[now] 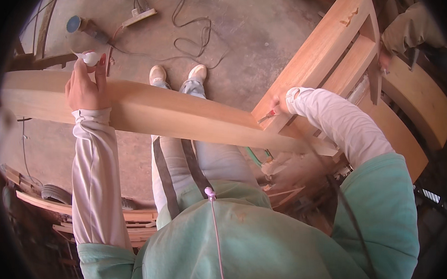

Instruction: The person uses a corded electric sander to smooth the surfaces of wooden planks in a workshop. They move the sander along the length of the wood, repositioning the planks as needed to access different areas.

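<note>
My left hand (88, 89) is raised over the left part of a long, curved wooden beam (184, 113). Pinched in its fingers is a small white plastic bottle (91, 58) with a pointed nozzle. At the beam's right part, my right hand (280, 106) is closed on a small red-handled tool (270, 113). Its thin tip rests at or just above the corner where the beam meets a slatted wooden frame (308, 58); the exact kind of tool is too small to tell. My sleeve and cuff partly hide the right fingers.
A power strip (139, 17) and loose cables lie on the concrete floor (230, 18) beyond the beam, near a cylindrical power tool (90, 29). Another person's hand (384, 61) touches the frame at upper right, beside curved wooden pieces (417, 99). Stacked planks (138, 216) lie at lower left.
</note>
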`<state>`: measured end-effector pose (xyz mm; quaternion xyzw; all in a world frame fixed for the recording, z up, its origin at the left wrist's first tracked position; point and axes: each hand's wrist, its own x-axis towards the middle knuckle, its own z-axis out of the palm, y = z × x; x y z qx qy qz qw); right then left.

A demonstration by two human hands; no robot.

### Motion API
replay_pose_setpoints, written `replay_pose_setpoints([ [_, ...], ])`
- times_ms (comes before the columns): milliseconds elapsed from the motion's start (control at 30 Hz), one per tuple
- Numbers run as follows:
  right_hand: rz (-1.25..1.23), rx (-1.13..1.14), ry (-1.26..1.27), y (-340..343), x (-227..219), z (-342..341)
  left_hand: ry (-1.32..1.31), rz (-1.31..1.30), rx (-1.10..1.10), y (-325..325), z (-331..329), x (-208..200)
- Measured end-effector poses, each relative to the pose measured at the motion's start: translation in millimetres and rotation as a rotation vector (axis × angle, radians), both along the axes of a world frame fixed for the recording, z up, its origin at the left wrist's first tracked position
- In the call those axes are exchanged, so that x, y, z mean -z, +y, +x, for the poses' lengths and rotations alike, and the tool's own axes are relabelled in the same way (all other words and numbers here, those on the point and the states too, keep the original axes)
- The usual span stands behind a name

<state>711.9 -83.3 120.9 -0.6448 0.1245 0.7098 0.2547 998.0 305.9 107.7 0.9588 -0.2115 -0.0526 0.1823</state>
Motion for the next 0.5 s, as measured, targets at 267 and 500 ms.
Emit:
replay_pose_setpoints([
  [267, -0.134, 0.375, -0.217, 15, -53, 23, 0.023, -0.035, 0.008, 1, -2, 1],
  [500, -0.17, -0.375, -0.123, 34, -94, 40, 0.025, -0.025, -0.01, -7, -1, -6],
])
